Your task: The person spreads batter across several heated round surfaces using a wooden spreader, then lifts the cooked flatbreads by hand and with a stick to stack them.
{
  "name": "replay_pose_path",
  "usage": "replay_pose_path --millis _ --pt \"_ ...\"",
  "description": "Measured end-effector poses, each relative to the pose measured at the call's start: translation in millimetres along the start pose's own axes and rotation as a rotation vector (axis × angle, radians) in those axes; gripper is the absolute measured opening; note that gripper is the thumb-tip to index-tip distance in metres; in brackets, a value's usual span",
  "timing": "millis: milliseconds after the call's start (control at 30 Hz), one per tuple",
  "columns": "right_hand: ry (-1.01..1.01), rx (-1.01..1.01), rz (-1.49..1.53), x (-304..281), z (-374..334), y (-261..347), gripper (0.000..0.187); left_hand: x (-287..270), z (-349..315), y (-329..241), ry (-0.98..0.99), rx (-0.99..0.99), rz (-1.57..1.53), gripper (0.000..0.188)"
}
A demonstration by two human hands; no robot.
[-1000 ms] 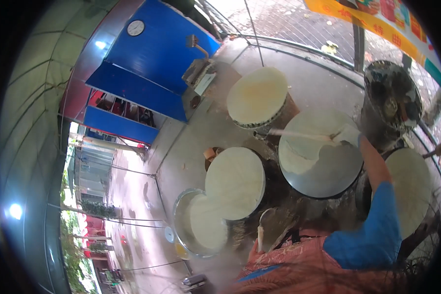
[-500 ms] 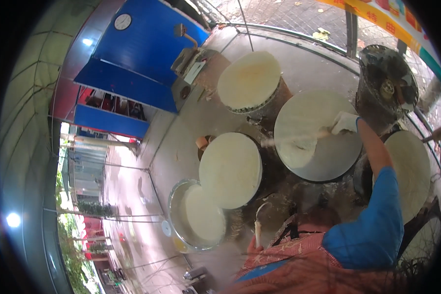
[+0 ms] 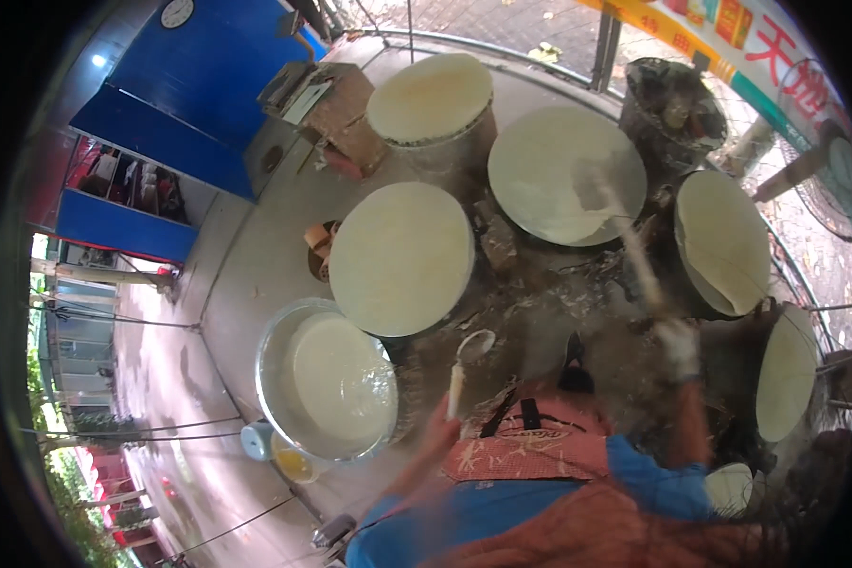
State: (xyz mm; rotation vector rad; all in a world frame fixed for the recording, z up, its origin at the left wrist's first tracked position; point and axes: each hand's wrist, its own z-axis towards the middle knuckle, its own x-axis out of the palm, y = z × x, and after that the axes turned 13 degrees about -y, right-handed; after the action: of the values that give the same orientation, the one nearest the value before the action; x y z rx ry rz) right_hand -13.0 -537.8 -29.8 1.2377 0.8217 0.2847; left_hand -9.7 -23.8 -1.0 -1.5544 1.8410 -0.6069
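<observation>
My left hand (image 3: 437, 428) is closed round the pale handle of a ladle (image 3: 477, 347), held up in front of my apron. My right hand (image 3: 678, 350), in a white glove blurred by motion, grips a long-handled spreader (image 3: 644, 270). The spreader's blurred head lies over the round griddle (image 3: 521, 204) ahead of me, which carries a pale layer of batter. To the left, another round griddle (image 3: 402, 257) is covered with a pale sheet. A metal tub (image 3: 263, 379) full of white batter (image 3: 346, 383) stands beside it, nearest my left hand.
Farther off is a griddle with a browning sheet (image 3: 435, 95). On the right, one pale sheet (image 3: 724, 241) has a lifting edge, with another griddle (image 3: 786, 374) nearer. A dark bucket (image 3: 674, 114), a fan (image 3: 828, 175) and a blue cabinet (image 3: 208, 85) stand around. Yellow container (image 3: 292, 462) beside the tub.
My right hand has drawn back from over the griddle toward my body, with the spreader now plainly in view. The batter covers more of the griddle. The view has shifted, showing my left hand more fully.
</observation>
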Motion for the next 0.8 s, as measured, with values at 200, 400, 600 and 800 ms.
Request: replay_pose_path --millis 200,400,600,800 --pt "-0.032 -0.217 -0.368 171.4 -54.5 64.2 0.027 -20.4 -26.3 -40.9 0.137 -0.002 -0.017 0.066" --pt "0.003 0.018 -0.563 79.7 -47.9 68.8 0.028 -55.3 -44.5 -22.2 0.43 -0.084 -0.354 0.055" --pt "-0.031 -0.146 -0.403 144.8 -30.6 75.0 0.029 -20.0 -51.0 -18.3 0.676 -0.592 -0.859 0.017" --pt "-0.131 -0.085 -0.393 74.1 17.9 59.7 0.025 -25.0 -41.1 -20.6 0.828 -0.591 -0.975 0.03"
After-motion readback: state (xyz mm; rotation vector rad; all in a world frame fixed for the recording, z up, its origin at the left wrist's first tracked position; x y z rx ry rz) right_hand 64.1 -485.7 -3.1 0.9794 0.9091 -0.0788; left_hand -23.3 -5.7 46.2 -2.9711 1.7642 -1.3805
